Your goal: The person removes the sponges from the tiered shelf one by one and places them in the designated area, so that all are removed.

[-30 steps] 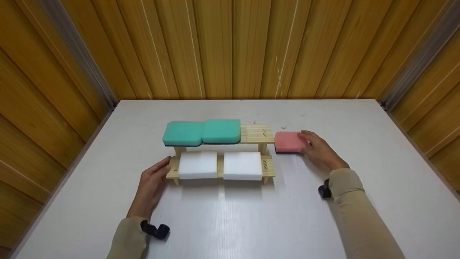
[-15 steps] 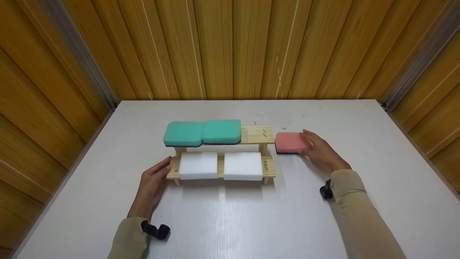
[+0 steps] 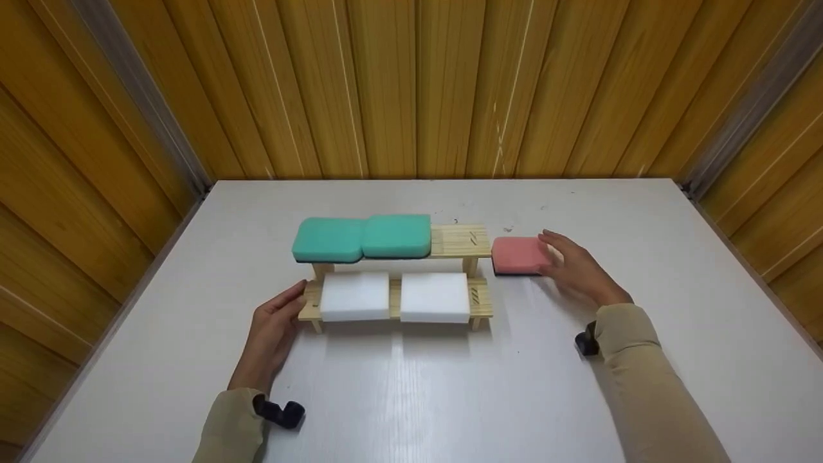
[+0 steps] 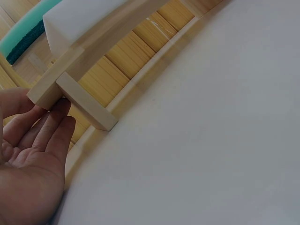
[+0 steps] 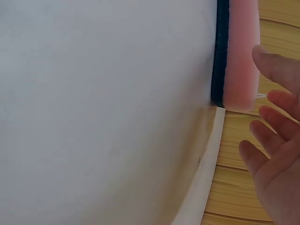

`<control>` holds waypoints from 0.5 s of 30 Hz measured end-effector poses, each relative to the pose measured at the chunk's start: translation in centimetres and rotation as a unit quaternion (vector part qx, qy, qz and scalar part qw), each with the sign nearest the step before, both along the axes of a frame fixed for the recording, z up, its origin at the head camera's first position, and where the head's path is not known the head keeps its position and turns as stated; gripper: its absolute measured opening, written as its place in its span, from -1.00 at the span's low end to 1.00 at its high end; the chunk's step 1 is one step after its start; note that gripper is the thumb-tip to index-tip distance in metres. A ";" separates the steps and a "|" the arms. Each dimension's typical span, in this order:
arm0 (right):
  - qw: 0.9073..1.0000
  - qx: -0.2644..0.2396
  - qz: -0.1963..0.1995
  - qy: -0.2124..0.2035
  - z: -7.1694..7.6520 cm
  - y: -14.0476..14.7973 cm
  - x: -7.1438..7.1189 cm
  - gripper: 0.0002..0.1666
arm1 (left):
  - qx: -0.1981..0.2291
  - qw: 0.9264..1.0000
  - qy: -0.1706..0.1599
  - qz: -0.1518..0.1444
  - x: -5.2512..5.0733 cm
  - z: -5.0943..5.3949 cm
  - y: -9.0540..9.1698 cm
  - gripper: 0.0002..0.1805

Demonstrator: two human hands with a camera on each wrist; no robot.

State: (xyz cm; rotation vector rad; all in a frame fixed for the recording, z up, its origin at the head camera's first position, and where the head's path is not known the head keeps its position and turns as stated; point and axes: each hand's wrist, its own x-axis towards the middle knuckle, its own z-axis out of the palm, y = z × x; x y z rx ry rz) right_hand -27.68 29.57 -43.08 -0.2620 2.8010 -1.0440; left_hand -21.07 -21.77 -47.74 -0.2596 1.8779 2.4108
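A two-level wooden rack (image 3: 460, 239) holds two green sponges (image 3: 397, 235) on its upper board and two white blocks (image 3: 355, 296) on the lower one. My left hand (image 3: 273, 331) grips the lower board's left end; in the left wrist view the fingers (image 4: 60, 124) reach beneath the board end (image 4: 51, 86), beside a short leg. Right of the rack, a pink sponge (image 3: 517, 254) lies on its dark base on the table. Beside its right edge is my right hand (image 3: 582, 273), fingers spread and relaxed; in the right wrist view the thumb (image 5: 276, 68) overlaps the pink sponge's (image 5: 241, 56) edge, contact unclear.
The white table (image 3: 411, 392) extends around the rack, with small dark specks behind it. Yellow-brown wooden panelling (image 3: 386, 90) stands behind and at both sides. A black wrist device (image 3: 280, 411) sits at the left cuff, another (image 3: 586, 339) at the right.
My right hand has shifted slightly to the right, loosening from the pink sponge, which stays beside the rack. The left hand and the rack look unchanged.
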 end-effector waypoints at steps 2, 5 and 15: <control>1.000 0.003 0.006 0.013 0.1 0.0 0.0 -0.20 | 0.002 1.000 0.002 0.000 0.0 0.0 0.0 -0.47; 1.000 0.005 0.008 0.030 0.2 -0.1 0.0 -0.23 | 0.001 1.000 0.002 -0.001 0.0 0.0 0.0 -0.47; 0.995 -0.008 0.008 0.099 0.8 -0.5 0.1 -0.23 | 0.000 1.000 0.000 -0.010 0.1 0.2 -0.1 -0.45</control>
